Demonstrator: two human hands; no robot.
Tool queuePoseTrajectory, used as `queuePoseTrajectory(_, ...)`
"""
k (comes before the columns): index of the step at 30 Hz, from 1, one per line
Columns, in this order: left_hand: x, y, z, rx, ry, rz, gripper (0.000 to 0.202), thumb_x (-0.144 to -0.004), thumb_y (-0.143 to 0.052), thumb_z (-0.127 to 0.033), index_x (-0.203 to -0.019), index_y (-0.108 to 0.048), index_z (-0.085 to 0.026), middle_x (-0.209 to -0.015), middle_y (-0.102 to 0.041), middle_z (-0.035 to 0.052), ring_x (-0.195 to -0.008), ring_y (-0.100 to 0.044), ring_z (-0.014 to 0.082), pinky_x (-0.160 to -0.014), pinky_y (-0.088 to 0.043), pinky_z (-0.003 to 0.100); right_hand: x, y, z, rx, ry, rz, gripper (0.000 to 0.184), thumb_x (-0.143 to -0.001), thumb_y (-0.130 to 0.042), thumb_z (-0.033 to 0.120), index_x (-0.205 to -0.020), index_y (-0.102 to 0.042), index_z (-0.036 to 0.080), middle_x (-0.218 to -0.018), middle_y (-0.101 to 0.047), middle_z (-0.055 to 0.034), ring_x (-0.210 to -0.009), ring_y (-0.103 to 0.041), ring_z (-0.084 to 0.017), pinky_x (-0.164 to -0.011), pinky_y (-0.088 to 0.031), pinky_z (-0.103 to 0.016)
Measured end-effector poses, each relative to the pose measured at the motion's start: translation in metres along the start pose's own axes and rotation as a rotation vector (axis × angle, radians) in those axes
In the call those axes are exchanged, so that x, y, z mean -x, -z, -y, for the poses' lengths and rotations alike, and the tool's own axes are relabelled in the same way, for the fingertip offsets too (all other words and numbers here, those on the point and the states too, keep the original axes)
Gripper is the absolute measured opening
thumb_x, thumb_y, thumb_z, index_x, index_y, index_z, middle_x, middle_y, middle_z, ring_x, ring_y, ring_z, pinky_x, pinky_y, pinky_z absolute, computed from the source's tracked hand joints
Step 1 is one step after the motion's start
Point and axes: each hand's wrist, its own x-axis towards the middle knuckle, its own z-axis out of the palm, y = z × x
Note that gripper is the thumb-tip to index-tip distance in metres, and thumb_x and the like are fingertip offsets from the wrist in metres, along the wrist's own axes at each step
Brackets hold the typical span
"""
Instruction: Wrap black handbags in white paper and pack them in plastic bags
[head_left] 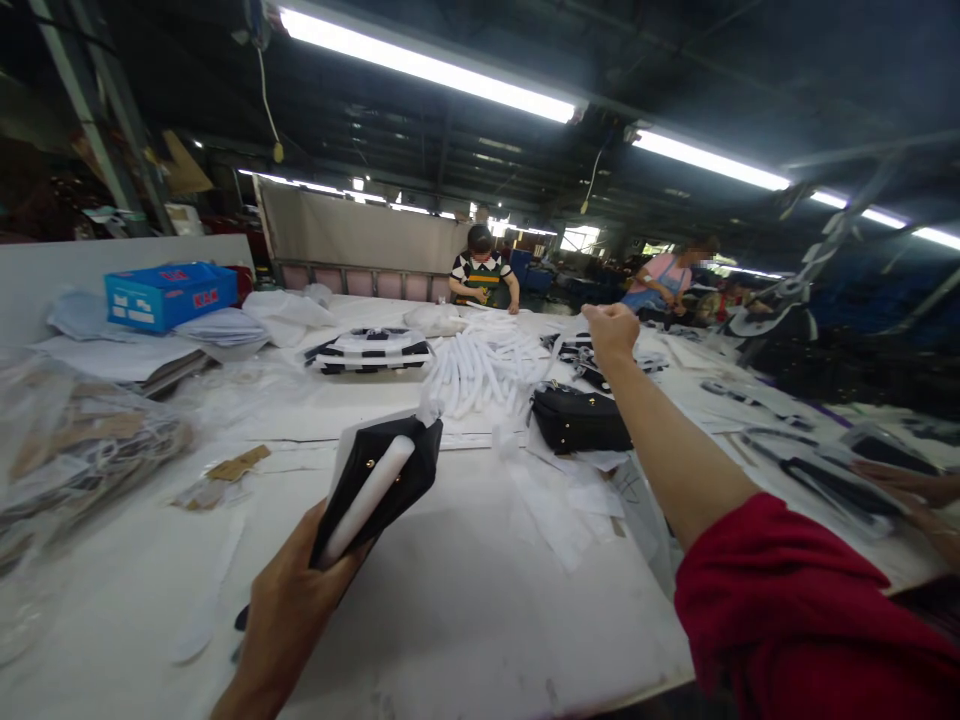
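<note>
My left hand (300, 585) grips a small black handbag (416, 460) by its lower end, tilted above the table. Along the bag's underside, between small gold studs, lies a white padded roll (369, 500). Pale wrapping shows at the bag's far edge. My right hand (613, 330) is raised over the far right part of the table with its fingers pinched together. A thin whitish strip (553, 352) runs close to those fingers; whether they hold it I cannot tell. Below that hand rests another black bag (577, 418).
White rolls (480, 365) lie heaped mid-table, beside a black-and-white stack (371, 350). A blue box (171, 294) sits on papers at the left, near plastic-wrapped parts (90, 440). Across the table a person (481, 268) works; other people are at the right.
</note>
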Motion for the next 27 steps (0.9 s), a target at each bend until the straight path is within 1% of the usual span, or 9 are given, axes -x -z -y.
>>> queuePoseTrajectory(2, 0.001, -0.002, 0.001, -0.011, -0.017, -0.004, 0.045, -0.077, -0.063, -0.048, -0.117, -0.061, -0.030, -0.081, -0.073, -0.0029, -0.070, -0.070, 0.0214, -0.061, -0.051, 0.023, 0.002, 0.010, 0.022, 0.097, 0.176, -0.152, 0.025, -0.075, -0.061, 0.027, -0.062, -0.040, 0.023, -0.096, -0.064, -0.0088, -0.098, -0.058, -0.023, -0.094, -0.047, -0.042)
queuePoseTrajectory(3, 0.001, -0.003, 0.002, -0.016, -0.024, -0.006, 0.045, -0.078, -0.062, -0.047, -0.119, -0.060, -0.030, -0.082, -0.073, -0.0026, -0.071, -0.070, 0.0215, -0.062, -0.051, 0.023, 0.014, 0.014, 0.029, 0.153, 0.268, -0.159, 0.026, -0.073, -0.061, 0.023, -0.061, -0.038, 0.024, -0.099, -0.065, -0.0093, -0.100, -0.057, -0.024, -0.096, -0.045, -0.042)
queuePoseTrajectory(5, 0.003, -0.006, 0.004, -0.025, -0.044, -0.008, 0.047, -0.079, -0.062, -0.043, -0.124, -0.058, -0.029, -0.085, -0.074, -0.0014, -0.074, -0.071, 0.0220, -0.065, -0.052, 0.024, 0.056, 0.020, 0.030, 0.248, 0.421, 0.023, 0.027, -0.073, -0.059, 0.018, -0.059, -0.036, 0.024, -0.101, -0.066, -0.0096, -0.101, -0.057, -0.024, -0.096, -0.044, -0.040)
queuePoseTrajectory(9, 0.009, -0.012, 0.002, -0.034, -0.101, -0.004, 0.048, -0.081, -0.062, -0.037, -0.127, -0.058, -0.027, -0.094, -0.074, 0.0012, -0.081, -0.071, 0.0233, -0.072, -0.054, 0.028, 0.189, 0.031, -0.002, 0.262, 0.396, 0.478, 0.026, -0.080, -0.058, 0.020, -0.062, -0.039, 0.025, -0.103, -0.069, -0.0097, -0.099, -0.061, -0.023, -0.092, -0.046, -0.035)
queuePoseTrajectory(13, 0.015, -0.016, -0.005, -0.044, -0.154, 0.017, 0.046, -0.081, -0.062, -0.032, -0.127, -0.058, -0.027, -0.107, -0.073, 0.0020, -0.091, -0.071, 0.0247, -0.075, -0.054, 0.029, 0.320, 0.051, -0.031, 0.084, 0.391, 0.806, 0.015, -0.082, -0.061, 0.019, -0.072, -0.050, 0.023, -0.114, -0.068, -0.0092, -0.108, -0.061, -0.022, -0.092, -0.048, -0.034)
queuePoseTrajectory(17, 0.017, -0.016, -0.009, -0.064, -0.174, 0.040, 0.049, -0.080, -0.064, -0.030, -0.128, -0.057, -0.027, -0.114, -0.072, 0.0025, -0.100, -0.069, 0.0268, -0.078, -0.054, 0.030, 0.400, 0.077, -0.037, 0.130, 0.366, 0.995, 0.012, -0.078, -0.063, 0.014, -0.074, -0.055, 0.022, -0.110, -0.070, -0.0079, -0.103, -0.064, -0.023, -0.090, -0.049, -0.034)
queuePoseTrajectory(22, 0.018, -0.016, -0.010, -0.071, -0.166, 0.044, 0.051, -0.080, -0.064, -0.031, -0.130, -0.056, -0.026, -0.116, -0.071, 0.0037, -0.102, -0.069, 0.0275, -0.079, -0.054, 0.031, 0.425, 0.102, -0.023, 0.276, 0.271, 1.098, 0.010, -0.073, -0.071, 0.020, -0.076, -0.061, 0.021, -0.091, -0.071, -0.0053, -0.094, -0.064, -0.024, -0.087, -0.048, -0.035)
queuePoseTrajectory(24, 0.018, -0.016, -0.011, -0.082, -0.168, 0.043, 0.051, -0.080, -0.064, -0.030, -0.130, -0.056, -0.026, -0.115, -0.071, 0.0033, -0.100, -0.069, 0.0269, -0.079, -0.054, 0.030, 0.415, 0.106, -0.016, 0.223, 0.199, 1.215, 0.014, -0.070, -0.075, 0.027, -0.071, -0.062, 0.021, -0.086, -0.071, -0.0032, -0.090, -0.064, -0.023, -0.082, -0.048, -0.033)
queuePoseTrajectory(27, 0.019, -0.018, -0.011, -0.082, -0.188, 0.049, 0.053, -0.080, -0.064, -0.030, -0.132, -0.055, -0.027, -0.118, -0.070, 0.0027, -0.104, -0.068, 0.0266, -0.081, -0.054, 0.030, 0.389, 0.105, -0.012, 0.070, -0.057, 1.290, 0.017, -0.077, -0.069, 0.037, -0.070, -0.066, 0.022, -0.080, -0.071, -0.0002, -0.079, -0.065, -0.018, -0.072, -0.049, -0.027)
